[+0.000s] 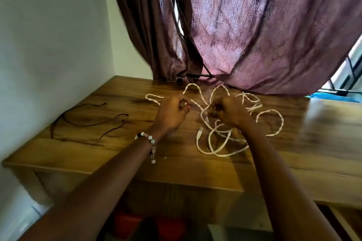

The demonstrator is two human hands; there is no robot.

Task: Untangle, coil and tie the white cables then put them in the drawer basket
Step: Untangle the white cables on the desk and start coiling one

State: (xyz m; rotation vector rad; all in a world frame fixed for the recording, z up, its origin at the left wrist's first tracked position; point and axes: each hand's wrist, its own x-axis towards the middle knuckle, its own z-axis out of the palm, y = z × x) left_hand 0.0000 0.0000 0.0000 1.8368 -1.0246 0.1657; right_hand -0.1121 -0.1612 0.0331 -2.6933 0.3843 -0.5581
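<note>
White cables [274, 123] lie twisted together in loops on the wooden table [121, 154], spreading from the back middle to the right. My left hand [172, 113] pinches a twisted strand near its left end. My right hand [231, 112] grips the cables a short way to the right, fingers curled round them. Loose untwisted loops [215, 148] with a white plug [198, 133] lie on the table below my right hand. The drawer basket is out of sight.
Several thin dark strings [82, 121] lie on the table's left part near the white wall. A purple curtain [254, 35] hangs down onto the table's back edge. A blurred pale object [325, 109] sits at the right. Red things [127, 221] show under the table.
</note>
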